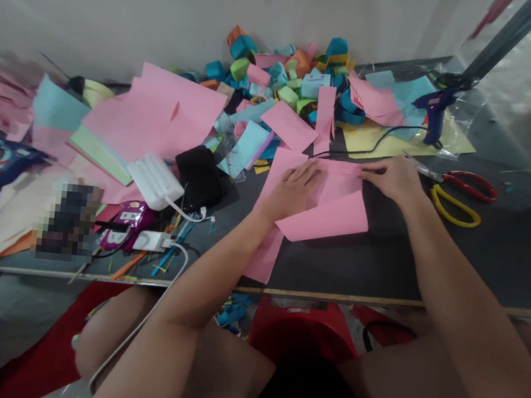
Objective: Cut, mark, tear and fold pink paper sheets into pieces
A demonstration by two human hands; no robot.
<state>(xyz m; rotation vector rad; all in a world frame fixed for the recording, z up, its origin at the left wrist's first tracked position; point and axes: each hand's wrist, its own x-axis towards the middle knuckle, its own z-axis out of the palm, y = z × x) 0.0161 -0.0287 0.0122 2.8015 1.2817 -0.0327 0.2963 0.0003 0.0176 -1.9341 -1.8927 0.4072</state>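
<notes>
Pink paper (329,221) lies on the dark table in front of me, its near part lifted in a curl and a narrow strip folded along its far edge. My left hand (300,187) rests flat on it with the fingers stretched out. At the far right corner, my right hand (394,177) pinches the folded edge between thumb and fingers. Another pink sheet (262,261) sticks out beneath my left wrist. Scissors (458,195) with one red and one yellow handle lie just right of my right hand.
A blue glue gun (433,115) stands at the back right, its cord running toward the paper. Folded coloured paper pieces (286,79) are heaped along the wall. Left of me are a black phone (199,177), a white power bank (155,181), a purple power strip (129,223) and pink sheets (147,112).
</notes>
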